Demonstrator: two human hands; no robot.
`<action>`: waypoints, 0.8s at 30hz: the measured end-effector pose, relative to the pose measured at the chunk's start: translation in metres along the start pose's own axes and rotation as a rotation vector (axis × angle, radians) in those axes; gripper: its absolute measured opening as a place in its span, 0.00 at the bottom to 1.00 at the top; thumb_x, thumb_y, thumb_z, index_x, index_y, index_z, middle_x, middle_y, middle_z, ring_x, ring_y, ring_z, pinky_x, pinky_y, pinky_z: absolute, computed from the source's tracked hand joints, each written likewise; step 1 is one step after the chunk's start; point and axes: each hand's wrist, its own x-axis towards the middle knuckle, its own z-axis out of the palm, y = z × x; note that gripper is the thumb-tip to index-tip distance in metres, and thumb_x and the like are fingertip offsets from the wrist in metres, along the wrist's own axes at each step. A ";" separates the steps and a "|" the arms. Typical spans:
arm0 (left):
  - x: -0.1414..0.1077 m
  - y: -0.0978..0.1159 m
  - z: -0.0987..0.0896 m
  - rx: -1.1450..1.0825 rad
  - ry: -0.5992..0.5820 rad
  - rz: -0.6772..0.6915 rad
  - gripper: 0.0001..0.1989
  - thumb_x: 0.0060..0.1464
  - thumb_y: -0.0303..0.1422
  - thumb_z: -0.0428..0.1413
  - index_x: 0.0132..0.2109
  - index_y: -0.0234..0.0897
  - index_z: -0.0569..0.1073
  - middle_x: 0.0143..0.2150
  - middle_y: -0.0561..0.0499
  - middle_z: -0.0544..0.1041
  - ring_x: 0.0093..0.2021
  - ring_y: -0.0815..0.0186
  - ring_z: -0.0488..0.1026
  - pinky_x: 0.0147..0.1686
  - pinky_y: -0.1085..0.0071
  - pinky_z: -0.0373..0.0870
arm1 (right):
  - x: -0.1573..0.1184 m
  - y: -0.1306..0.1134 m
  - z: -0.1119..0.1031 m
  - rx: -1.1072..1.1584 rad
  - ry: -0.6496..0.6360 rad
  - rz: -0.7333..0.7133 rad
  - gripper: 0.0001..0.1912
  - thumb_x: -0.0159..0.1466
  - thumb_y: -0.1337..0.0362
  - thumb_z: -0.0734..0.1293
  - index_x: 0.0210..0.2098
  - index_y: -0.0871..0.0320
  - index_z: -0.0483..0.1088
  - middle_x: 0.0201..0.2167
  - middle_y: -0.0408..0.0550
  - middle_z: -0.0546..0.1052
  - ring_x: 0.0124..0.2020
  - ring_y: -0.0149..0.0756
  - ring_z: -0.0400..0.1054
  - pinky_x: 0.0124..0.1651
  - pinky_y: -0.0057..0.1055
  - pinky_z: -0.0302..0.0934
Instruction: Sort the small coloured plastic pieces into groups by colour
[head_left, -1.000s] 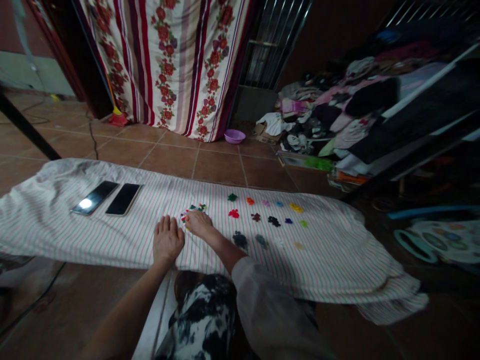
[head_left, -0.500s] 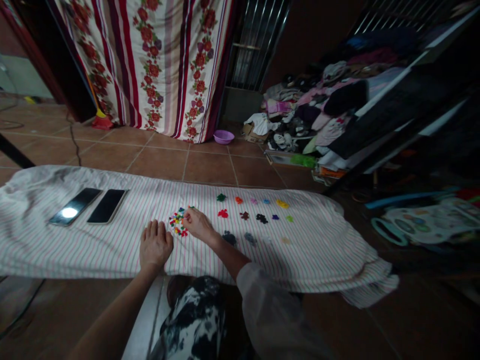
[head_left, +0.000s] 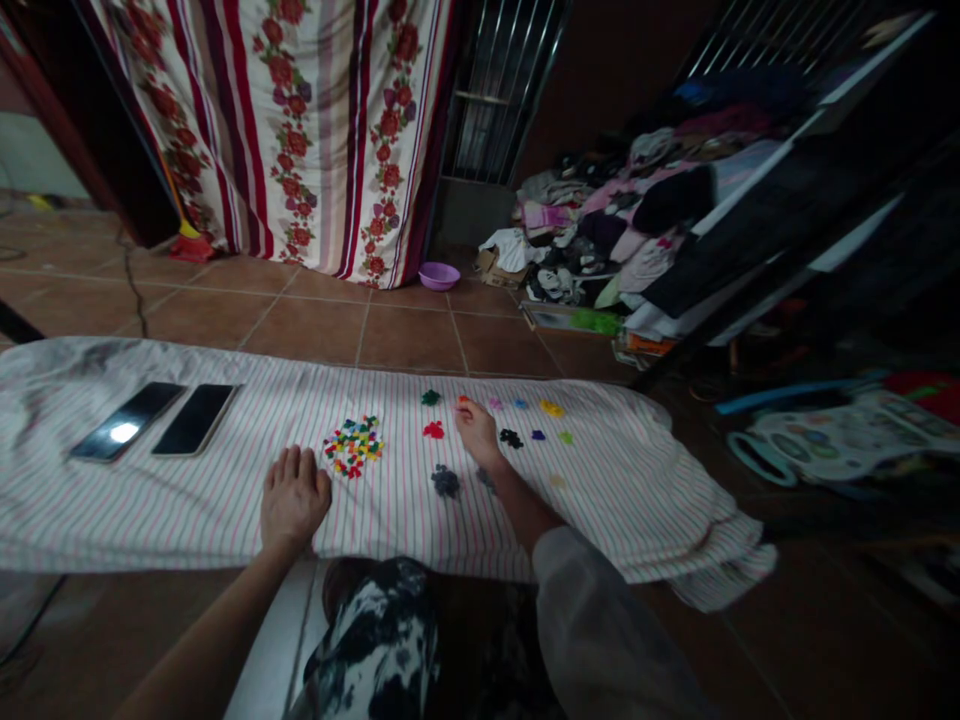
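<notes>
My left hand (head_left: 294, 496) lies flat on the striped cloth (head_left: 390, 530), fingers stretched out, just left of a mixed heap of small coloured pieces (head_left: 354, 446). My right hand (head_left: 478, 432) is over the sorted piles, its fingertips pinched beside the small orange pile (head_left: 463, 401). What sits in the pinch is too small to make out. Around it lie a green pile (head_left: 430, 398), a red pile (head_left: 433, 430), a black pile (head_left: 511, 438), a yellow pile (head_left: 552, 408) and a dark grey pile (head_left: 445, 481). My right hand and forearm partly cover other piles.
Two phones, one with a bright reflection (head_left: 127, 425) and one dark (head_left: 195, 420), lie on the cloth at the left. Beyond the table are a purple basin (head_left: 439, 276), a floral curtain (head_left: 322, 130) and a heap of clothes (head_left: 600, 215).
My right hand has moved right, from the mixed heap to the orange pile. My left hand stays flat beside the heap. The whole view has shifted slightly.
</notes>
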 end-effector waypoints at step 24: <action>0.000 -0.001 0.004 -0.024 -0.004 -0.008 0.25 0.60 0.36 0.44 0.58 0.26 0.71 0.61 0.30 0.70 0.65 0.47 0.63 0.63 0.49 0.59 | 0.062 0.073 -0.051 -0.361 -0.041 0.162 0.20 0.53 0.74 0.63 0.41 0.59 0.80 0.38 0.55 0.82 0.45 0.44 0.76 0.52 0.34 0.67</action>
